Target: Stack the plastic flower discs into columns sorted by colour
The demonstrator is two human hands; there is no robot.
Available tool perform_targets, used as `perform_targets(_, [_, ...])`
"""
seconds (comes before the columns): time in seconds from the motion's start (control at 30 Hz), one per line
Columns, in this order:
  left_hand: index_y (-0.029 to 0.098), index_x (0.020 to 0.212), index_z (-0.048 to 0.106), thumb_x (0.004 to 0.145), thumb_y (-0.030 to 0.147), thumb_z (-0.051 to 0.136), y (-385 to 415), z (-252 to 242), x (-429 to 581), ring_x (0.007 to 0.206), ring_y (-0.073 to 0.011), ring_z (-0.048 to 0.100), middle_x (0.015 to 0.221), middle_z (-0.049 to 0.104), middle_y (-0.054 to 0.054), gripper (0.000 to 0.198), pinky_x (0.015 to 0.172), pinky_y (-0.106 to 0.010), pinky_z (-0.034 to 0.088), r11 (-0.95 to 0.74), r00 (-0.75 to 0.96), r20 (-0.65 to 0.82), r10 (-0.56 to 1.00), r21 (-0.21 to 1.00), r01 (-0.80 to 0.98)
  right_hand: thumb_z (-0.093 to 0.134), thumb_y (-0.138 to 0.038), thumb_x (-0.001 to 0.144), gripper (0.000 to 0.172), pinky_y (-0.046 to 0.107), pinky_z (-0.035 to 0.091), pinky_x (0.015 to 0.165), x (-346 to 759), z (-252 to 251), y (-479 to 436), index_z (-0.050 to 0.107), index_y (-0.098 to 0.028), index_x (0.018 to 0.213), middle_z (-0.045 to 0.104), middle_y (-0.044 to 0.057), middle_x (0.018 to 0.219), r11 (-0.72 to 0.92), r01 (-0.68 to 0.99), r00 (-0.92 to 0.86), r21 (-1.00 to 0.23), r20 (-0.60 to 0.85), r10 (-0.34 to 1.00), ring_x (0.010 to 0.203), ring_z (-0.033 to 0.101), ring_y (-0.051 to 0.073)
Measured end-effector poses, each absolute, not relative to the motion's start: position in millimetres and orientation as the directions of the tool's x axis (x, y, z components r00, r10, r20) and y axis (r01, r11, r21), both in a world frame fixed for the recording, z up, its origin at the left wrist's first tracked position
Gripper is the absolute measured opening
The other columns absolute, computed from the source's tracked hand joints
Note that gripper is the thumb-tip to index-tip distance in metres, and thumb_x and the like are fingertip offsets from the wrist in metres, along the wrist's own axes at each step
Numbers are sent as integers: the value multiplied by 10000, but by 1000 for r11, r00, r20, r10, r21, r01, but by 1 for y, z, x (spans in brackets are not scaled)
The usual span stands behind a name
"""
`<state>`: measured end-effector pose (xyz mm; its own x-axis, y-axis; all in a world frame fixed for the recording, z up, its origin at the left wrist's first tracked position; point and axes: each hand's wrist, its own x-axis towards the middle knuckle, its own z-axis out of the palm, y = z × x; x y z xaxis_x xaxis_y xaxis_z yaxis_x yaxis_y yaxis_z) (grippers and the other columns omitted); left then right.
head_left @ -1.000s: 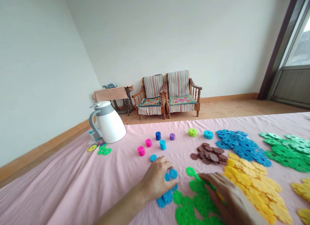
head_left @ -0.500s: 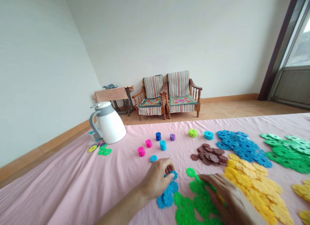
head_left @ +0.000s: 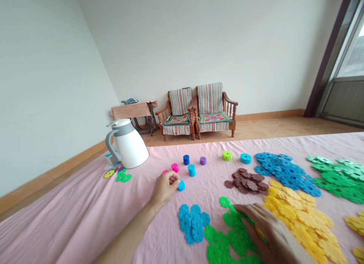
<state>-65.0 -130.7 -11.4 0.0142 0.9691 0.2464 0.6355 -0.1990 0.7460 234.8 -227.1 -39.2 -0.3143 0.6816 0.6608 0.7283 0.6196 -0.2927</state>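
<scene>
My left hand (head_left: 165, 187) is closed, thumb and fingertips pinched at the left edge of a small stack of light-blue flower-shaped discs (head_left: 181, 185). Exactly how many discs are between the fingertips is hidden. A loose pile of blue discs (head_left: 193, 224) lies on the cloth nearer me. My right hand (head_left: 265, 231) rests with fingers stretched over the green discs (head_left: 233, 237), beside the yellow disc pile (head_left: 298, 218). Behind my left hand, one pink stack (head_left: 165, 171) is mostly covered; another pink stack (head_left: 175, 167) shows fully.
Short stacks stand farther back: dark blue (head_left: 186, 160), light blue (head_left: 192, 170), purple (head_left: 203, 160), lime (head_left: 227, 155) and turquoise (head_left: 245, 158). Brown (head_left: 248, 180), blue (head_left: 284, 173) and green piles (head_left: 338, 178) lie right. A white jug (head_left: 131, 146) stands left on the pink cloth (head_left: 85, 214).
My left hand has moved away from the loose blue pile, forward and left to the small light-blue stack. My right hand has stayed on the green discs.
</scene>
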Motion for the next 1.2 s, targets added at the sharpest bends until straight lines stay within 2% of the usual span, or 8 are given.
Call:
perform_targets(0.23, [173, 737, 649, 730, 218, 570, -135, -12, -65, 626, -151, 649, 691, 694, -5, 91, 609, -236, 496, -176, -16, 266, 964, 680, 712, 400, -308, 960, 262, 279, 572, 682, 236, -37, -228, 609, -265, 1112, 737, 37, 942, 617, 717, -306, -325, 648, 697, 822, 706, 192])
perform_targets(0.53, [183, 864, 666, 800, 200, 509, -139, 9, -73, 666, -143, 637, 819, 717, -12, 171, 663, -245, 494, -269, -15, 419, 908, 609, 746, 433, -313, 943, 259, 290, 579, 694, 236, -37, -230, 626, -273, 1111, 742, 38, 956, 603, 711, -285, -363, 635, 718, 836, 712, 203])
perform_targets(0.7, [181, 847, 668, 790, 148, 496, -161, -1, -83, 679, -147, 624, 795, 689, -19, 184, 638, -236, 476, -281, 84, 343, 936, 578, 767, 470, -280, 930, 239, 282, 583, 733, 238, -43, -225, 607, -260, 1124, 732, 39, 977, 628, 706, -297, -327, 668, 682, 872, 711, 193])
perform_targets(0.83, [183, 886, 674, 770, 66, 461, -181, -15, -83, 717, -151, 610, 840, 653, -37, 270, 674, -243, 475, -288, 140, 305, 942, 521, 803, 498, -249, 915, 233, 278, 578, 773, 232, -41, -225, 620, -261, 1113, 726, 37, 1015, 655, 682, -337, -325, 655, 676, 916, 703, 187])
perform_targets(1.07, [192, 954, 668, 798, 58, 447, -185, -26, -79, 946, -206, 602, 962, 618, -69, 303, 805, -299, 486, -337, 182, 348, 920, 461, 821, 431, -187, 918, 259, 306, 580, 692, 197, -21, -225, 642, -218, 1065, 727, 77, 951, 688, 675, -417, -266, 631, 654, 852, 705, 203])
perform_targets(1.2, [183, 875, 634, 780, 24, 430, -182, -27, -85, 934, -209, 599, 903, 606, -62, 276, 803, -310, 487, -349, 161, 415, 896, 433, 831, 437, -145, 883, 271, 351, 572, 711, 173, -11, -221, 646, -195, 1048, 712, 88, 923, 698, 652, -470, -297, 564, 679, 832, 693, 213])
